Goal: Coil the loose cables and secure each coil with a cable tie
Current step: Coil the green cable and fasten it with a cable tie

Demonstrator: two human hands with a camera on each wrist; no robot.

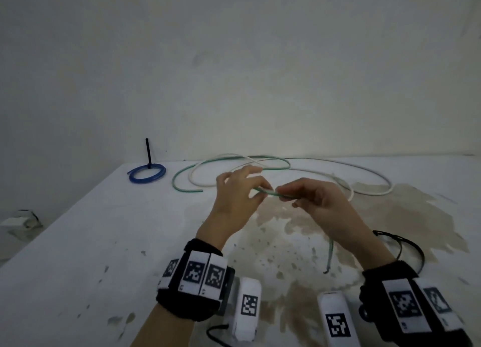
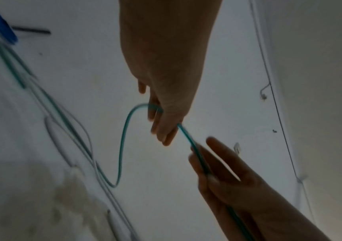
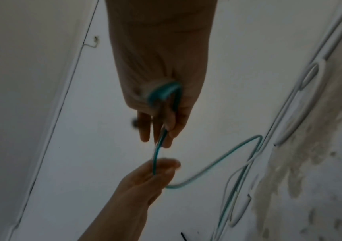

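A green cable (image 1: pixel 268 193) runs taut and short between my two hands above the table. My left hand (image 1: pixel 261 190) pinches it with thumb and fingers, the other fingers spread. My right hand (image 1: pixel 283 194) grips it just to the right, and the cable's end (image 1: pixel 330 255) hangs below that hand. The rest of the green cable (image 1: pixel 182 176) lies in a loose loop at the back, tangled with a long white cable (image 1: pixel 364 168). In the left wrist view the green cable (image 2: pixel 122 146) curves away from my left hand (image 2: pixel 161 128). The right wrist view shows my right hand (image 3: pixel 161 130) holding a small bend of it.
A blue coil (image 1: pixel 147 173) lies at the back left with a black tie (image 1: pixel 148 151) sticking up from it. Loose black cable ties (image 1: pixel 406 245) lie at the right, near my right forearm. The white table (image 1: pixel 78 242) is stained brown in the middle. A wall stands behind.
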